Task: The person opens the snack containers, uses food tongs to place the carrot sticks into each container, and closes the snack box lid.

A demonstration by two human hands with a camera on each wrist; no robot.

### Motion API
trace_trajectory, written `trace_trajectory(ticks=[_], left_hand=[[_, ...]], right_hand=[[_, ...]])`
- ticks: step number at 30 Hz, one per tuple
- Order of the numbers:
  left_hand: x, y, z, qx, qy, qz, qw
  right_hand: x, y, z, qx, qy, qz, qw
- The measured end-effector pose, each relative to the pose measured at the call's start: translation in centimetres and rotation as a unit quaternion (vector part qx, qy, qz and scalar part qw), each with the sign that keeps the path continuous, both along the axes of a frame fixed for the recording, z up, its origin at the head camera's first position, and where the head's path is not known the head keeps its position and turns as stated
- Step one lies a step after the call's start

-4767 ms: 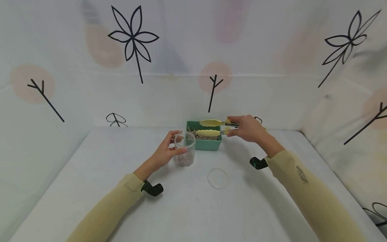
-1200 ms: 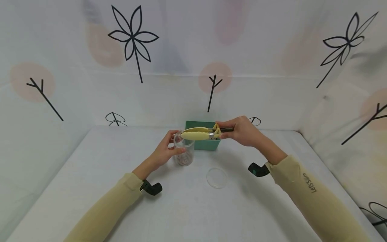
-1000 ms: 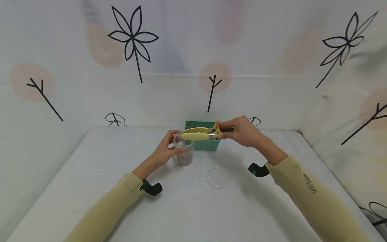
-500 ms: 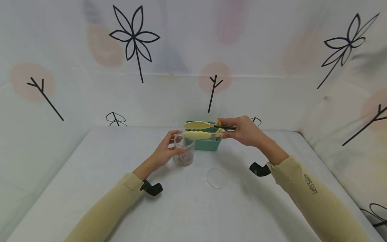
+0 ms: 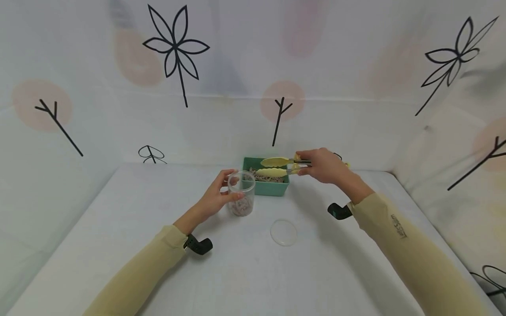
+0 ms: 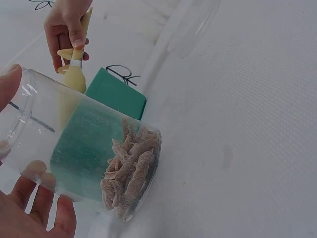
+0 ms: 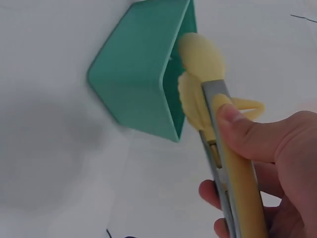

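Note:
My left hand [image 5: 215, 196] grips a clear plastic jar [image 5: 242, 194] that stands upright on the table. Pale brown, powdery strips [image 6: 130, 168] lie heaped at the jar's bottom. My right hand [image 5: 325, 166] holds yellow-tipped kitchen tongs [image 5: 276, 172], their two heads spread apart over a green rectangular box [image 5: 271, 188]. More of the same kind of strips [image 5: 270, 179] lie in the box, just behind and right of the jar. In the right wrist view the tongs [image 7: 218, 119] reach to the box's opening, and nothing is seen between the heads.
A round clear lid [image 5: 283, 232] lies flat on the white-covered table [image 5: 253, 272], in front of the box and right of the jar. A patterned cloth wall [image 5: 221, 131] rises behind the table.
Half a second or so ago the tongs were at the jar's mouth, with heads nearly together about a second ago. They have spread and moved right, over the box. The left hand and jar stayed put.

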State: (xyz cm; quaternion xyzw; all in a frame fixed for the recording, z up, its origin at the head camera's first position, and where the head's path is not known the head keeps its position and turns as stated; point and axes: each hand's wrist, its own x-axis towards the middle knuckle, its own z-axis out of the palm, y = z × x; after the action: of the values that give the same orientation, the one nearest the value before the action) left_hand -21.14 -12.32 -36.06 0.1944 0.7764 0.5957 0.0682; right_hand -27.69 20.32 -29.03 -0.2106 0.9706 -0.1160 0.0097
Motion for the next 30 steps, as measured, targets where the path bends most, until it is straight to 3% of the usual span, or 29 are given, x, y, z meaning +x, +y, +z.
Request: trace_trajectory(ticks=[8,12,19,30], left_hand=[[0.0,-0.1,-0.3,0.004,-0.003,-0.001,1.0000],[-0.3,-0.3,-0.7,0.002,-0.001,0.000,1.0000],[-2.1,-0.6,-3.0,0.001,0.005,0.005,1.0000],[-2.3,-0.5,-3.4,0.001,0.015,0.004,0.9999]], right_hand=[[-1.0,-2.0,1.0,0.114,-0.053,0.013,0.9920],[-1.6,-3.0,1.4,0.139,-0.074,0.031,0.9870],[-2.2,-3.5,1.3,0.125,-0.101,0.027,0.9866],[-3.2,-2.4,-0.1,0.054,-0.084,0.042,0.9942]])
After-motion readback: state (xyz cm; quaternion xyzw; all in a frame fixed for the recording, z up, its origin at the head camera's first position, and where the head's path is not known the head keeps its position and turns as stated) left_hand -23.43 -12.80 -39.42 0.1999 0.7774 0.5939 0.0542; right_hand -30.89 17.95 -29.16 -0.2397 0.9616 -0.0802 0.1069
